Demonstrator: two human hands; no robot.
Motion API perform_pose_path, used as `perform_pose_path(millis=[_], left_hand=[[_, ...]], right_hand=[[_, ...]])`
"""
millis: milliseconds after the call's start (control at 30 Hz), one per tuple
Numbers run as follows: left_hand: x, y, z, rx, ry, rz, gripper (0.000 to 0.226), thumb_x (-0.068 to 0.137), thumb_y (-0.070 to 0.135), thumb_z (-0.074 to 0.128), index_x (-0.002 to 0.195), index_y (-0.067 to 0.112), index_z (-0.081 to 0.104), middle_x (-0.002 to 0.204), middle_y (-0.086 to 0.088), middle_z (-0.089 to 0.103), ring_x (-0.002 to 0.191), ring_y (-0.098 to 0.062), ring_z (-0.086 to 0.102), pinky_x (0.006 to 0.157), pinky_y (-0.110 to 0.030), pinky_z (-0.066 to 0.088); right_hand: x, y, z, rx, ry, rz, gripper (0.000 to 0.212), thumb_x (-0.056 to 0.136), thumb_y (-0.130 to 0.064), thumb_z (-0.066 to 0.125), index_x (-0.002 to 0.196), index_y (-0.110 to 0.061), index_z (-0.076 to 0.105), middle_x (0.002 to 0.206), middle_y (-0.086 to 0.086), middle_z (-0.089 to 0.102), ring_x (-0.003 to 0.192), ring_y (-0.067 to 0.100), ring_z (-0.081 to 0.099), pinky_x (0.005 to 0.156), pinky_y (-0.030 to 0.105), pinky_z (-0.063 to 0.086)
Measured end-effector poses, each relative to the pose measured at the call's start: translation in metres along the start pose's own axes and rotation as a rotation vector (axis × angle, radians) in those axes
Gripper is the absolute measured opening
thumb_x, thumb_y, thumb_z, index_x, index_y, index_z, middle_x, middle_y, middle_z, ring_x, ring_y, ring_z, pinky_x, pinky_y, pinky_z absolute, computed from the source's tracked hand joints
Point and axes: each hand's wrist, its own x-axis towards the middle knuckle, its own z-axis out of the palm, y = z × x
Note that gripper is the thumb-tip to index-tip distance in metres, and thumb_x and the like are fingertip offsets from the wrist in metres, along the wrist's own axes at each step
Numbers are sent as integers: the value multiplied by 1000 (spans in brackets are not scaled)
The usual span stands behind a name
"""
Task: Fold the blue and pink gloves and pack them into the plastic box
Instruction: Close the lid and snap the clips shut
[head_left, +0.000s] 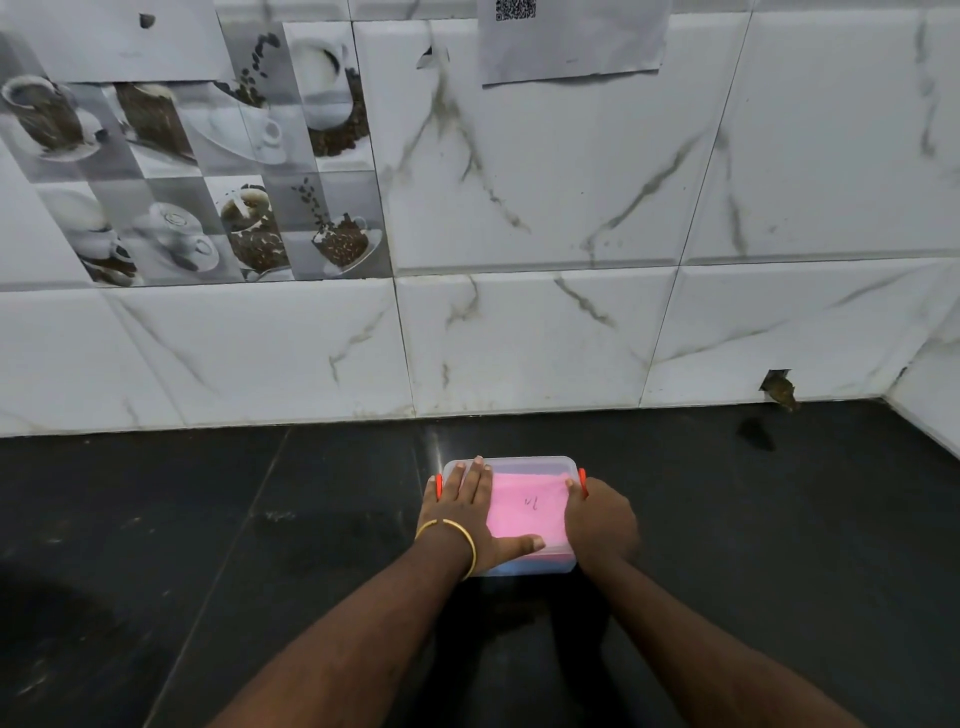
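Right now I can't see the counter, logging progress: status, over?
Left hand flat on lid. Right hand gripping box at right clip. Pink glove inside, blue beneath. Nothing obstructing.

Sitting closed near the worktop's front edge: clear plastic box (519, 462) with orange side clips, folded pink gloves (524, 506) showing through the lid, blue gloves (519, 567) lying beneath.

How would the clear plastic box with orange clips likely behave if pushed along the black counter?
The clear plastic box with orange clips would probably slide rather than tip, since it sits low and flat. It is likely light, holding only folded pink and blue material. The glossy black counter suggests little grip.
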Motion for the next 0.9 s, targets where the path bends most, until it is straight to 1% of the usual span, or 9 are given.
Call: perform_pose_path(millis=[300, 400, 467, 500, 567, 600, 667, 767, 900], left_hand=[[2, -1, 2, -9, 9, -7, 129, 55, 100, 14, 153, 21, -12, 163, 0, -14, 149, -26, -13, 120, -55, -4], [1, -3, 2, -13, 18, 24, 128, 56, 100, 15, 153, 20, -11, 163, -1, -14, 150, -26, -13, 120, -56, -3], [-1, -10, -1, -18, 30, 93, 122, 62, 96, 20, 153, 19, -9, 162, -2, -17, 149, -24, -16, 119, -56, -5], [-4, -14, -2, -41, 47, 128, 116, 68, 91, 26, 153, 20, -7, 161, -1, -19, 148, -24, -19, 119, -55, -5], [-13, -21, -4, -133, 92, 125, 105, 77, 79, 38, 154, 22, -5, 159, 2, -24, 147, -25, -22, 118, -54, -2], [-19, -24, -4, -169, 113, 80, 104, 78, 75, 43, 154, 21, -4, 160, 2, -22, 148, -25, -21, 118, -54, 1], [-34, -26, -2, -187, 164, -40, 102, 77, 73, 46, 154, 18, 8, 164, -1, -1, 151, -23, -2, 117, -51, 14], [-55, -24, 6, -197, 242, -124, 76, 79, 67, 49, 140, 23, 39, 155, 1, 35, 139, -19, 38, 108, -39, 38], [-69, -19, 15, -194, 298, -154, 58, 87, 55, 50, 135, 23, 47, 149, -2, 47, 130, -18, 50, 101, -31, 44]], right_hand=[[0, 4, 1, 17, -2, -33, 40, 100, -46, 41, 87, -18, 66, 86, 4, 69, 80, 21, 67, 75, 43, 59], [4, 11, 0, 87, -54, -65, 37, 98, -47, 45, 87, -18, 65, 89, 4, 70, 83, 22, 66, 78, 45, 58], [4, 20, -3, 194, -132, -114, 33, 95, -46, 51, 103, -18, 66, 102, 5, 71, 95, 23, 67, 86, 45, 56], [3, 24, -5, 238, -171, -134, 39, 93, -45, 54, 118, -17, 64, 115, 6, 70, 106, 24, 65, 93, 45, 54], [-4, 33, -11, 299, -213, -137, 65, 90, -46, 62, 146, -16, 44, 142, 6, 56, 128, 24, 55, 106, 40, 46], [-9, 37, -14, 308, -213, -146, 74, 88, -46, 65, 150, -17, 37, 148, 4, 50, 132, 23, 51, 107, 38, 43], [-22, 45, -19, 299, -181, -235, 76, 83, -46, 72, 148, -21, 40, 143, -4, 53, 130, 18, 52, 101, 34, 45], [-40, 55, -27, 286, -94, -370, 59, 79, -40, 77, 133, -27, 57, 122, -13, 65, 113, 8, 60, 87, 22, 45], [-48, 56, -34, 187, -90, -350, 53, 83, -39, 75, 132, -26, 61, 132, -7, 64, 124, 15, 58, 100, 34, 48]])
